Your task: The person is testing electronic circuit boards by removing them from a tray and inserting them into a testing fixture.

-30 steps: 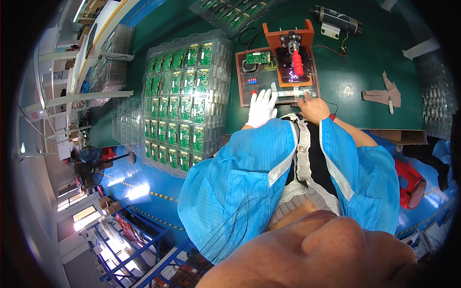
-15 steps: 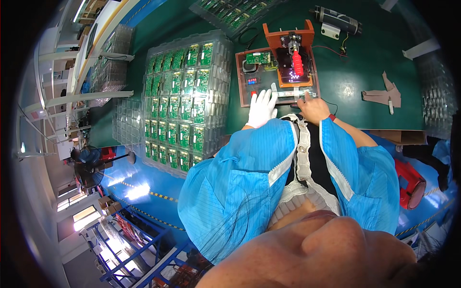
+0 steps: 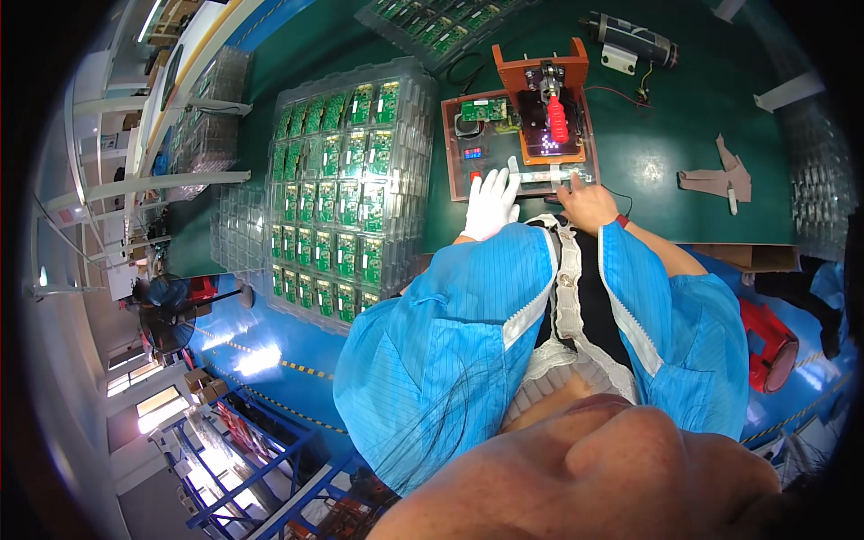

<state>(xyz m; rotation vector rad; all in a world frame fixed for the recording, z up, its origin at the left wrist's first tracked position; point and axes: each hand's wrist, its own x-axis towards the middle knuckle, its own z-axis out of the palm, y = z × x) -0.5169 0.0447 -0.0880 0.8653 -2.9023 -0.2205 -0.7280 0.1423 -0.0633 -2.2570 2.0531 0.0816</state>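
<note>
A test fixture (image 3: 456, 171) with an orange-brown frame stands in front of me, its red-handled toggle clamp (image 3: 558, 121) over a dark plate with small white lights. At the fixture's front left, my left hand (image 3: 491, 205), in a white glove, lies with its fingers stretched out beside a small red switch (image 3: 476, 175). My bare right hand (image 3: 591, 206) rests at the front right edge, index finger reaching onto the fixture and thumb apart; nothing shows in its grip. A green circuit board (image 3: 484, 110) lies on the fixture's upper left, above a small lit display (image 3: 473, 153).
Left of the fixture, stacked clear trays (image 3: 354, 176) hold rows of green circuit boards. Another board tray (image 3: 441, 25) lies at the back. A black cylindrical device (image 3: 634, 40) sits at the back right, with a beige cloth-like piece (image 3: 717, 177) nearer. The green table (image 3: 666, 211) ends before me.
</note>
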